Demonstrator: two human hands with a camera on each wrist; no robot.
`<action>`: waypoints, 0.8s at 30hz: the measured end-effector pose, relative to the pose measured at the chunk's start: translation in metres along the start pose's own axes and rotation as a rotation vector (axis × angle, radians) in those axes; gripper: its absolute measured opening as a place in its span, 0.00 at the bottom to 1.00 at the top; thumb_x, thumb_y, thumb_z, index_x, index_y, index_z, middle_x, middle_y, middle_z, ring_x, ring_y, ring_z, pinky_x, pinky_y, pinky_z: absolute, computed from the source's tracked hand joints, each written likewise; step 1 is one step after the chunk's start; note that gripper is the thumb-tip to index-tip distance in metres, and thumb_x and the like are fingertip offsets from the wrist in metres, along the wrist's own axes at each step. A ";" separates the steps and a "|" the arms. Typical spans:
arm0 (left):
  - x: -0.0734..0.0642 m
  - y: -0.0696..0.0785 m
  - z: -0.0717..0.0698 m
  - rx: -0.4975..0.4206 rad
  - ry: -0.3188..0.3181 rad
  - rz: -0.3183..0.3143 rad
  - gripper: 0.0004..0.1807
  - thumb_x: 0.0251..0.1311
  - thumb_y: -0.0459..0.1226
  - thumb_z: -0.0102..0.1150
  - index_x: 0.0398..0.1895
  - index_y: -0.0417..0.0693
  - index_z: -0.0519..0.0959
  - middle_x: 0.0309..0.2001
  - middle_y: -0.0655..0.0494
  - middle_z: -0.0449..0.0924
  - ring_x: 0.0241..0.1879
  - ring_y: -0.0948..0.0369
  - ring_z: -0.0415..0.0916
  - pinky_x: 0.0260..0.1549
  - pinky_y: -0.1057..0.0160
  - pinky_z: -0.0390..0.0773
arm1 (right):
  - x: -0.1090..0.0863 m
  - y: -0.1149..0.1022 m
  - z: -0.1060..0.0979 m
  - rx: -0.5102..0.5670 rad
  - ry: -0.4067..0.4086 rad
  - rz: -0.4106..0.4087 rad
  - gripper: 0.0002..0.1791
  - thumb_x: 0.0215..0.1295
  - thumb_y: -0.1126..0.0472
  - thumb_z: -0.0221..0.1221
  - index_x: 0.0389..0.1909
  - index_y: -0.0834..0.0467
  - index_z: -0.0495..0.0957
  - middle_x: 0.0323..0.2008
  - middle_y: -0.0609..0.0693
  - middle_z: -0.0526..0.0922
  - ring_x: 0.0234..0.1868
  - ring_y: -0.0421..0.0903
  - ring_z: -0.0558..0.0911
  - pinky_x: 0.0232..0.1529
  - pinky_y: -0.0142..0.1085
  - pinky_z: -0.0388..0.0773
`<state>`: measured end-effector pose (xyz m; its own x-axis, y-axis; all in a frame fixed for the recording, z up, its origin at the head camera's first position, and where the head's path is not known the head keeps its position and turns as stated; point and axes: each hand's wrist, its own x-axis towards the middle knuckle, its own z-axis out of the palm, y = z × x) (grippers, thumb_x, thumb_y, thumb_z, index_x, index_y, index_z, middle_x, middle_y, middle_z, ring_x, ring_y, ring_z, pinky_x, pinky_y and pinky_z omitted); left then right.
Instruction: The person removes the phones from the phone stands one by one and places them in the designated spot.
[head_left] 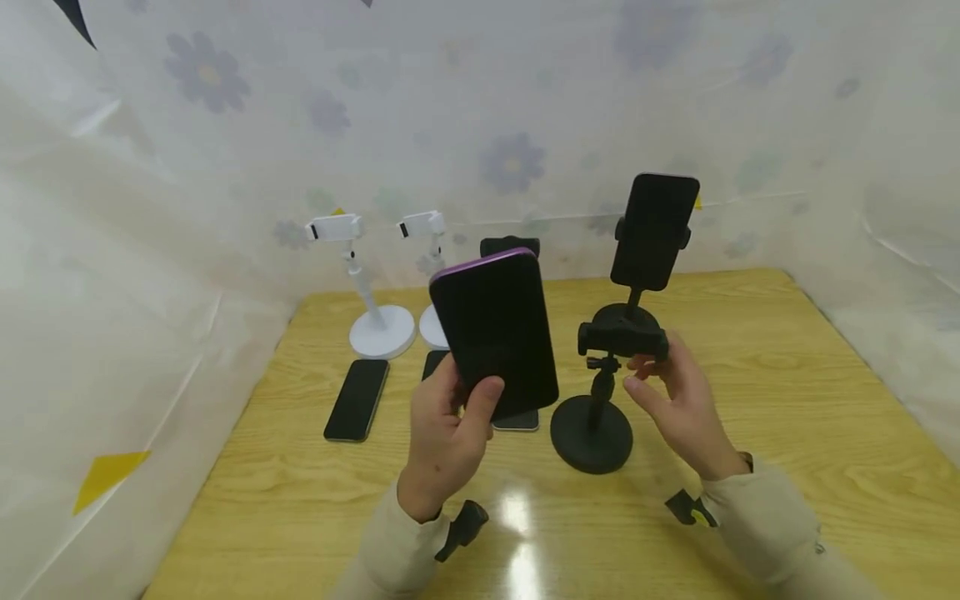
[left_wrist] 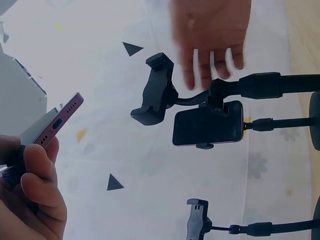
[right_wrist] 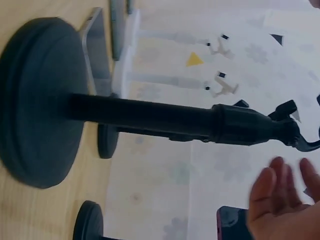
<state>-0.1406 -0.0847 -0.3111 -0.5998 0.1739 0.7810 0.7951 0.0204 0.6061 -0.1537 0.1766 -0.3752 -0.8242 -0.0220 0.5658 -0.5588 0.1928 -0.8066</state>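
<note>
This looks like a small booth-like workspace, with pale flower-printed sheeting (head_left: 420,108) walling the back and both sides of a yellow wood-grain tabletop (head_left: 765,400).

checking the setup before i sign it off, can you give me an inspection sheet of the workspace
Surface: wood-grain table, glare at the near side.
Job's things: purple-edged phone, held off the table; front black stand, upright, holder empty.
Clutter: rear black stand with a mounted phone; third black stand, partly hidden in the head view; two white stands at left; dark phone lying before them; at least one further phone, mostly hidden.
Grippers: left hand grips the purple-edged phone; right hand beside the front black stand's holder, fingers relaxed, contact unclear.
Cables: nothing seen.
Surroundings: pale floral sheeting behind and at both sides.
</note>
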 end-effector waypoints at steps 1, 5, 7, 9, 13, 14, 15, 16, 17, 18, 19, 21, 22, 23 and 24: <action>0.000 0.000 -0.001 -0.004 0.000 0.009 0.11 0.71 0.35 0.53 0.41 0.31 0.73 0.23 0.42 0.76 0.11 0.63 0.69 0.12 0.73 0.72 | 0.000 0.000 -0.001 -0.121 -0.028 0.070 0.25 0.64 0.73 0.57 0.63 0.62 0.69 0.44 0.49 0.77 0.42 0.38 0.77 0.44 0.27 0.74; 0.000 0.000 -0.003 -0.011 0.014 0.018 0.08 0.71 0.32 0.53 0.40 0.31 0.73 0.18 0.45 0.72 0.10 0.64 0.67 0.11 0.73 0.71 | -0.001 0.004 -0.001 -0.473 -0.198 0.267 0.23 0.67 0.57 0.63 0.60 0.58 0.72 0.39 0.52 0.80 0.36 0.39 0.77 0.38 0.31 0.77; 0.000 0.000 -0.003 -0.012 0.032 -0.001 0.08 0.71 0.31 0.53 0.41 0.30 0.72 0.19 0.44 0.74 0.10 0.63 0.67 0.11 0.73 0.71 | 0.000 0.007 0.002 -0.516 -0.247 0.286 0.23 0.67 0.54 0.64 0.58 0.59 0.73 0.39 0.54 0.81 0.35 0.42 0.78 0.35 0.33 0.77; 0.000 0.001 -0.002 -0.016 0.050 -0.025 0.09 0.71 0.31 0.53 0.42 0.29 0.72 0.22 0.41 0.76 0.10 0.63 0.67 0.10 0.72 0.71 | -0.001 0.011 0.005 -0.529 -0.251 0.268 0.22 0.66 0.55 0.65 0.56 0.59 0.75 0.38 0.54 0.82 0.32 0.42 0.79 0.32 0.33 0.77; -0.001 0.002 -0.002 -0.019 0.057 -0.055 0.08 0.70 0.30 0.53 0.43 0.29 0.72 0.23 0.40 0.77 0.10 0.63 0.67 0.10 0.71 0.71 | -0.003 0.015 0.011 -0.566 -0.223 0.183 0.16 0.64 0.59 0.66 0.50 0.60 0.76 0.28 0.51 0.79 0.24 0.37 0.74 0.24 0.30 0.72; -0.001 0.002 -0.003 -0.017 0.056 -0.058 0.08 0.70 0.30 0.53 0.43 0.29 0.72 0.23 0.40 0.77 0.10 0.63 0.67 0.10 0.71 0.71 | -0.003 0.016 0.012 -0.577 -0.214 0.161 0.15 0.64 0.60 0.66 0.48 0.60 0.76 0.27 0.51 0.77 0.22 0.36 0.72 0.23 0.30 0.70; -0.001 0.002 -0.003 -0.013 0.054 -0.059 0.07 0.70 0.30 0.53 0.43 0.30 0.72 0.22 0.41 0.76 0.10 0.64 0.67 0.10 0.71 0.71 | -0.003 0.017 0.012 -0.587 -0.207 0.143 0.14 0.64 0.61 0.66 0.47 0.60 0.76 0.26 0.50 0.76 0.22 0.35 0.70 0.23 0.30 0.69; -0.001 0.002 -0.003 -0.008 0.053 -0.059 0.07 0.70 0.30 0.53 0.42 0.30 0.72 0.22 0.42 0.76 0.10 0.64 0.67 0.10 0.72 0.71 | -0.003 0.017 0.012 -0.595 -0.202 0.125 0.12 0.64 0.62 0.66 0.46 0.60 0.76 0.26 0.50 0.75 0.22 0.35 0.69 0.23 0.30 0.68; -0.001 0.002 -0.003 -0.005 0.053 -0.060 0.07 0.70 0.30 0.53 0.42 0.30 0.72 0.22 0.42 0.76 0.10 0.64 0.67 0.10 0.72 0.70 | -0.002 0.018 0.012 -0.601 -0.199 0.116 0.11 0.64 0.63 0.65 0.45 0.60 0.76 0.25 0.49 0.75 0.22 0.35 0.68 0.23 0.30 0.68; 0.000 0.002 -0.003 -0.002 0.055 -0.061 0.07 0.70 0.30 0.53 0.42 0.30 0.72 0.22 0.41 0.76 0.10 0.64 0.67 0.10 0.72 0.70 | -0.001 0.019 0.012 -0.605 -0.198 0.111 0.11 0.64 0.63 0.65 0.44 0.60 0.77 0.25 0.49 0.74 0.22 0.35 0.68 0.23 0.30 0.67; 0.000 0.002 -0.003 0.002 0.058 -0.063 0.07 0.70 0.30 0.53 0.42 0.30 0.72 0.22 0.41 0.76 0.10 0.64 0.67 0.10 0.72 0.70 | 0.000 0.021 0.012 -0.609 -0.196 0.111 0.10 0.65 0.63 0.64 0.44 0.59 0.77 0.26 0.50 0.75 0.22 0.35 0.68 0.23 0.30 0.67; -0.001 0.003 -0.003 0.009 0.063 -0.068 0.07 0.70 0.30 0.53 0.42 0.30 0.72 0.23 0.41 0.77 0.10 0.63 0.67 0.10 0.72 0.70 | 0.003 0.024 0.012 -0.612 -0.197 0.124 0.10 0.67 0.62 0.63 0.47 0.59 0.77 0.28 0.50 0.75 0.23 0.36 0.69 0.24 0.31 0.67; -0.001 0.003 -0.003 0.009 0.065 -0.070 0.07 0.70 0.30 0.53 0.42 0.30 0.72 0.23 0.40 0.77 0.10 0.63 0.67 0.10 0.72 0.70 | 0.006 0.026 0.012 -0.614 -0.194 0.126 0.10 0.67 0.62 0.63 0.47 0.59 0.77 0.28 0.50 0.75 0.24 0.37 0.69 0.24 0.31 0.67; -0.001 0.003 -0.003 0.007 0.067 -0.071 0.07 0.70 0.30 0.53 0.42 0.29 0.72 0.23 0.40 0.77 0.10 0.63 0.67 0.10 0.71 0.70 | 0.008 0.028 0.013 -0.619 -0.192 0.134 0.10 0.67 0.61 0.62 0.47 0.59 0.77 0.28 0.50 0.75 0.23 0.38 0.69 0.24 0.31 0.67; -0.001 0.003 -0.003 0.006 0.068 -0.072 0.07 0.70 0.29 0.53 0.42 0.29 0.72 0.24 0.40 0.77 0.10 0.63 0.67 0.10 0.71 0.71 | 0.011 0.031 0.013 -0.624 -0.190 0.138 0.10 0.68 0.61 0.62 0.47 0.59 0.78 0.28 0.51 0.75 0.24 0.39 0.69 0.25 0.32 0.67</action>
<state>-0.1375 -0.0879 -0.3096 -0.6598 0.1048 0.7441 0.7503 0.0363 0.6601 -0.1807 0.1693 -0.3962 -0.9179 -0.1179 0.3789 -0.3368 0.7364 -0.5867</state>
